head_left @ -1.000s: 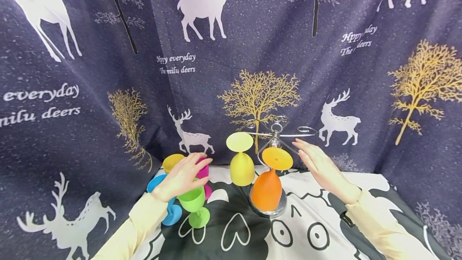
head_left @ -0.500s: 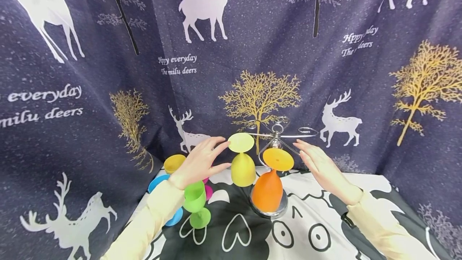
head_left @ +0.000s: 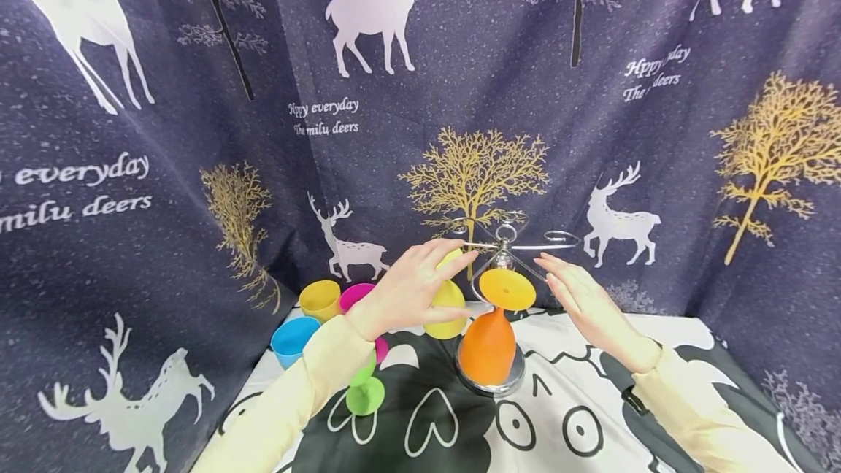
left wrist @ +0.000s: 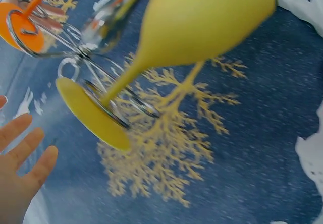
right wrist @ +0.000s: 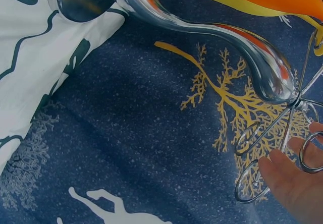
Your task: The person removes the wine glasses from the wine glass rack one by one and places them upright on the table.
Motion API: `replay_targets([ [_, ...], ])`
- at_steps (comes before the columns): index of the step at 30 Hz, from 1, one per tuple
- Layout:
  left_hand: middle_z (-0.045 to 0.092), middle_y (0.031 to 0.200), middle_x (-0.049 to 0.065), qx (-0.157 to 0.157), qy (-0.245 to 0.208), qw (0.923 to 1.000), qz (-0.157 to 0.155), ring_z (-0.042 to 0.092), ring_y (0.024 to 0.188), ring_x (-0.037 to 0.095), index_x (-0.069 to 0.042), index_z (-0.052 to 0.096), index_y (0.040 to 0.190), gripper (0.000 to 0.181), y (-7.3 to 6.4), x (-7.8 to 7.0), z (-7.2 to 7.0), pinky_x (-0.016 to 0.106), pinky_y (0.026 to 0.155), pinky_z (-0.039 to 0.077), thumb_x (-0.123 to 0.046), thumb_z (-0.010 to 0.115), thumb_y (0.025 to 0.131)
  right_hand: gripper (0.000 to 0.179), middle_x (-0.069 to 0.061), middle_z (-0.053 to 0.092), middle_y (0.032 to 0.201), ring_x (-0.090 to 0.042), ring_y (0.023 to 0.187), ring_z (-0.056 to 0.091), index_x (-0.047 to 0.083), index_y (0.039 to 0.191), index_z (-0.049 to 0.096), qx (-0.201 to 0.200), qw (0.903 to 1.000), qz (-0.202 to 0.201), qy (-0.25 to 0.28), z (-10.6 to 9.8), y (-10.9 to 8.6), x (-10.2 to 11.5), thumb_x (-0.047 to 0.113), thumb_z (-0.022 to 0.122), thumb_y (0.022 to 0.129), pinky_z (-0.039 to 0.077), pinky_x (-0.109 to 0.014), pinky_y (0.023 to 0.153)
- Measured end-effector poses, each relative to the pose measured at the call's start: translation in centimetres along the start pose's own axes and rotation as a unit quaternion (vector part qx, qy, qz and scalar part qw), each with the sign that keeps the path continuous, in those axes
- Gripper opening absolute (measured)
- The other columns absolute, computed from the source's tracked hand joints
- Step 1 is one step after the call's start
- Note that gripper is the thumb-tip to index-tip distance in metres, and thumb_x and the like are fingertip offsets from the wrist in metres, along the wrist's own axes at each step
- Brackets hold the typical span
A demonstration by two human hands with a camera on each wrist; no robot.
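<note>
The left hand (head_left: 406, 289), fingers spread, is empty beside the yellow goblet (left wrist: 207, 22), hung upside down on the metal rack (right wrist: 262, 65); a nudge could unhook it. The right hand (head_left: 590, 305) is loose, contact with the rack unclear.

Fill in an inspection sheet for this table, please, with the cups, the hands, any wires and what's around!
Surface: black-and-white cartoon cloth, partly hidden.
Job's things: metal rack holding a hanging yellow goblet and an orange goblet, both upside down; blue goblet, magenta goblet, green goblet and second yellow goblet upright on the left.
Clutter: nothing seen.
Hands: left hand spread beside the hanging yellow goblet; right hand near the metal rack's top; contact unclear.
Cables: nothing seen.
Surroundings: dark deer-printed fabric behind.
</note>
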State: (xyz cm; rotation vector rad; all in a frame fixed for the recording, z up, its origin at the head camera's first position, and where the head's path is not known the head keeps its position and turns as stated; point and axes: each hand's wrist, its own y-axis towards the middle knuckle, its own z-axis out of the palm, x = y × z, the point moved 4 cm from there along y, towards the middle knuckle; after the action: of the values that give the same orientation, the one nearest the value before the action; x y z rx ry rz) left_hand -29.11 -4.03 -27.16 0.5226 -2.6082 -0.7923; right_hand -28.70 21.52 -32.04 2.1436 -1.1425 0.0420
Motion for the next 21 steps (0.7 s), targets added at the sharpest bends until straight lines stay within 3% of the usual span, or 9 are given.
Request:
replay_targets([
  [6, 0.039, 0.132, 0.01, 0.047, 0.0, 0.9989, 0.009, 0.031, 0.123, 0.024, -0.014, 0.038, 0.138, 0.076, 2.1, -1.1, 0.8, 0.039, 0.101, 0.021, -0.063, 0.05, 0.081, 0.037, -0.012, 0.037, 0.137, -0.033, 0.123, 0.031, 0.006, 0.133, 0.044, 0.002, 1.0, 0.005, -0.002, -0.1, -0.1, 0.0, 0.02, 0.038, 0.099, 0.026, -0.051, 0.095],
  [13, 0.037, 0.135, 0.009, 0.088, 0.017, 0.9958, 0.019, 0.029, 0.124, 0.022, -0.016, 0.037, 0.139, 0.076, 3.8, -2.0, 1.5, 0.038, 0.098, 0.027, -0.064, 0.047, 0.081, 0.037, -0.012, 0.038, 0.136, -0.032, 0.122, 0.033, 0.007, 0.132, 0.045, -0.004, 1.0, 0.0, -0.008, -0.1, -0.1, 0.0, 0.021, 0.038, 0.099, 0.026, -0.05, 0.095],
  [21, 0.018, 0.147, 0.006, 0.151, 0.048, 0.9874, -0.013, 0.009, 0.133, 0.022, -0.022, 0.023, 0.145, 0.083, 5.0, -2.8, 3.5, 0.044, 0.103, 0.015, -0.071, 0.038, 0.08, 0.038, -0.013, 0.038, 0.136, -0.032, 0.121, 0.033, 0.006, 0.133, 0.044, 0.001, 1.0, 0.004, -0.007, -0.2, -0.1, 0.1, 0.021, 0.037, 0.099, 0.027, -0.052, 0.094],
])
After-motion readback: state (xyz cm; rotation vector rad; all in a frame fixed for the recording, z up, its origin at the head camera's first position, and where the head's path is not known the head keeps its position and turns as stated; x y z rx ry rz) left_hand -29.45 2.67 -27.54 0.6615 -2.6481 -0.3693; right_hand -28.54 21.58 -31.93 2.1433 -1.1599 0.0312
